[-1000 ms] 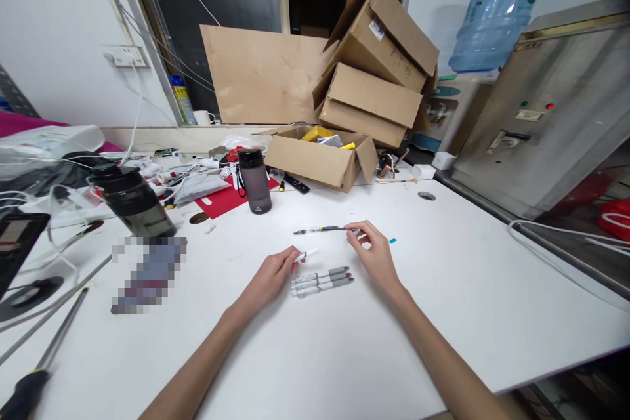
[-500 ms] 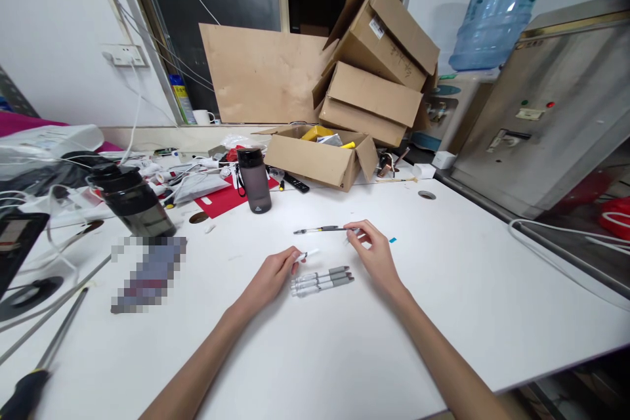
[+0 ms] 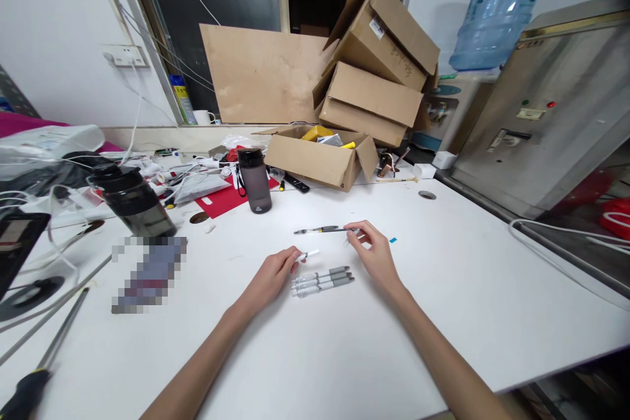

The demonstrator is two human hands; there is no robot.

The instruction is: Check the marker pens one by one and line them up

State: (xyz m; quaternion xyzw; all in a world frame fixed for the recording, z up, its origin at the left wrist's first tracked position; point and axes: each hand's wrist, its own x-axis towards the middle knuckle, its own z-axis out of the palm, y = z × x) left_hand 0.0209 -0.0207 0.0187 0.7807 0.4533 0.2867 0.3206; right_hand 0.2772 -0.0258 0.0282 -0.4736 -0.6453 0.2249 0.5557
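My left hand (image 3: 275, 272) is closed, its thumb and fingers pinching a short white pen part (image 3: 309, 254) that points right. My right hand (image 3: 371, 246) is closed too, with thumb and fingertips at the right end of a slim black-and-clear pen (image 3: 319, 230), level across the white table (image 3: 305, 354). Under those fingertips a small translucent piece shows faintly; I cannot make out what it is. Between the hands and slightly nearer lie several white pens with grey grips (image 3: 322, 280), side by side, grips to the right.
A dark water bottle (image 3: 256, 184) stands behind the pens, a larger black-topped bottle (image 3: 132, 200) at left. An open carton (image 3: 310, 161) sits at the back. A small blue scrap (image 3: 392, 240) lies right of my right hand. A screwdriver (image 3: 59, 335) lies front left.
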